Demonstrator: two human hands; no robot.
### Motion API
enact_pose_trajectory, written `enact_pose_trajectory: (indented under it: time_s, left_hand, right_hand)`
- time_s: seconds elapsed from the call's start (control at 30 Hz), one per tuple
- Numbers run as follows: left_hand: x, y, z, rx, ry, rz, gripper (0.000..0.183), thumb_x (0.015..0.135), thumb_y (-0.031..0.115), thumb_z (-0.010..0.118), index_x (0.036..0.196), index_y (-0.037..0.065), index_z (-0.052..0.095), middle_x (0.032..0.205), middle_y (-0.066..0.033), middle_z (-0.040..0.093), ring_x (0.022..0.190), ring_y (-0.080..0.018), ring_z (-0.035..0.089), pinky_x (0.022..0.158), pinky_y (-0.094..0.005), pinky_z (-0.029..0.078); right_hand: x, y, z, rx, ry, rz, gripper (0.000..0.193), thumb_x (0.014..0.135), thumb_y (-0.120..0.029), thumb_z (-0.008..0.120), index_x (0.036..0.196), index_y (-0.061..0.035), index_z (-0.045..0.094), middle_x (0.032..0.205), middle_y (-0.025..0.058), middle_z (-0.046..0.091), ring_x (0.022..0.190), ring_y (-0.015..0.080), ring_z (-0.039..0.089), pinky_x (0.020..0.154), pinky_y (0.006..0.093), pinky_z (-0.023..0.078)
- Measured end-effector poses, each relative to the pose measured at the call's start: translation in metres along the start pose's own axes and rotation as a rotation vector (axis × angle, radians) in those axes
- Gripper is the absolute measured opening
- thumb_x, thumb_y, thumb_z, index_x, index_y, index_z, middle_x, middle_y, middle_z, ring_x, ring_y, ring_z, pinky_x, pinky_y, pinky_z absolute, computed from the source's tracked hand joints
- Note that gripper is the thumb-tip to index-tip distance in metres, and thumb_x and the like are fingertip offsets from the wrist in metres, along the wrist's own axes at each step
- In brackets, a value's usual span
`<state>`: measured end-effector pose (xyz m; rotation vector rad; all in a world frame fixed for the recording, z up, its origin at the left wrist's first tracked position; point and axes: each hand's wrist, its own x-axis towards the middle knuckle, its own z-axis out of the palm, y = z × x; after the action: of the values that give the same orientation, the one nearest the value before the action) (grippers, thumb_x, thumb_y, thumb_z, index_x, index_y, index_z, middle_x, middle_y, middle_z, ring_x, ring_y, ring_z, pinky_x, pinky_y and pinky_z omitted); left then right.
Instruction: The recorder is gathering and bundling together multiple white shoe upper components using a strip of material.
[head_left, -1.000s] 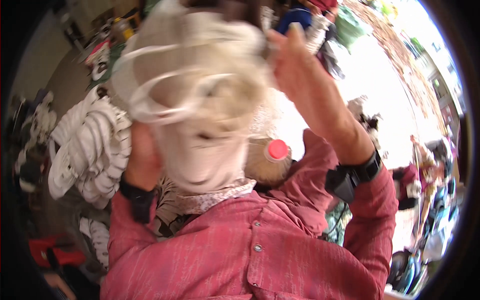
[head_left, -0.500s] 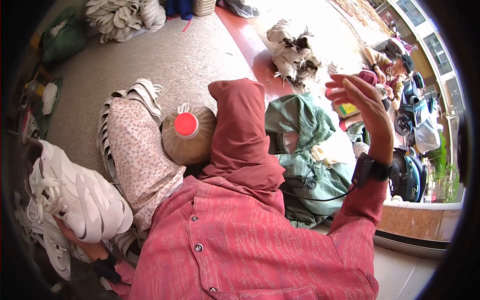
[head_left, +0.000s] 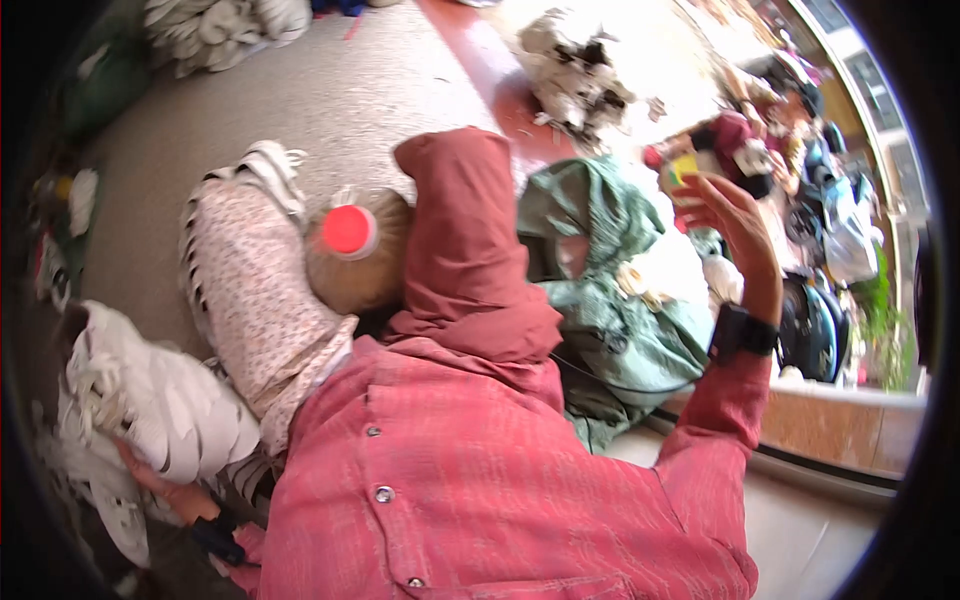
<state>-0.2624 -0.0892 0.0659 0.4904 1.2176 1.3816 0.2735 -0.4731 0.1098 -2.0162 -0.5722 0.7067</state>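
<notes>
The left hand (head_left: pixel 152 474) is mostly hidden at the white shoes (head_left: pixel 165 405), which sit to the left of the red-capped jug (head_left: pixel 364 270) and nearer the body; whether its fingers grip them, I cannot tell. The right hand (head_left: pixel 735 218) is raised well to the right of the jug, its fingers loosely spread wide, near the green sack (head_left: pixel 592 205). Floral cloth (head_left: pixel 262 278) lies just left of the jug; a pale heap (head_left: pixel 572 85) lies beyond the jug, toward its right.
</notes>
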Motion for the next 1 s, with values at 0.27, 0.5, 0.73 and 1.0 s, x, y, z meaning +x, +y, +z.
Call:
enact_pose_trajectory:
  time_s: [0.27,0.5,0.73,1.0]
  left_hand:
    - [0.050,-0.012,-0.083,-0.114,-0.277,-0.024,0.056,0.091,0.037,0.052,0.134,0.003,0.042,0.132,-0.0091,0.051,0.116,-0.0270,0.051,0.102,-0.0392,0.037]
    - [0.069,-0.005,-0.101,-0.019,-0.102,-0.187,0.063,0.089,0.043,0.051,0.137,0.004,0.039,0.135,-0.0103,0.047,0.121,-0.0293,0.048,0.103,-0.0431,0.036]
    - [0.063,-0.003,-0.081,0.198,0.069,-0.053,0.064,0.091,0.042,0.050,0.139,0.003,0.035,0.142,-0.0096,0.039,0.127,-0.0295,0.040,0.106,-0.0417,0.030]
    - [0.070,-0.015,-0.050,0.238,0.022,-0.195,0.066,0.091,0.046,0.050,0.140,0.005,0.034,0.141,-0.0100,0.040,0.125,-0.0304,0.040,0.107,-0.0420,0.028]
  right_hand:
    - [0.017,-0.012,0.060,-0.033,-0.175,0.033,0.043,0.094,-0.034,0.054,0.118,0.0014,0.056,0.102,0.0097,0.066,0.084,0.0149,0.064,0.072,0.0262,0.049]
    - [0.038,-0.023,0.106,-0.186,-0.253,-0.017,0.037,0.093,-0.028,0.056,0.116,0.0002,0.058,0.102,0.0071,0.066,0.086,0.0127,0.062,0.073,0.0257,0.048]
    - [0.063,0.027,0.074,-0.053,-0.171,0.123,0.038,0.094,-0.030,0.056,0.118,-0.0007,0.058,0.104,0.0074,0.066,0.088,0.0141,0.063,0.075,0.0265,0.050]
    - [0.035,0.089,0.019,0.027,-0.017,0.315,0.038,0.093,-0.032,0.056,0.116,-0.0012,0.059,0.102,0.0084,0.066,0.087,0.0146,0.064,0.074,0.0264,0.050]
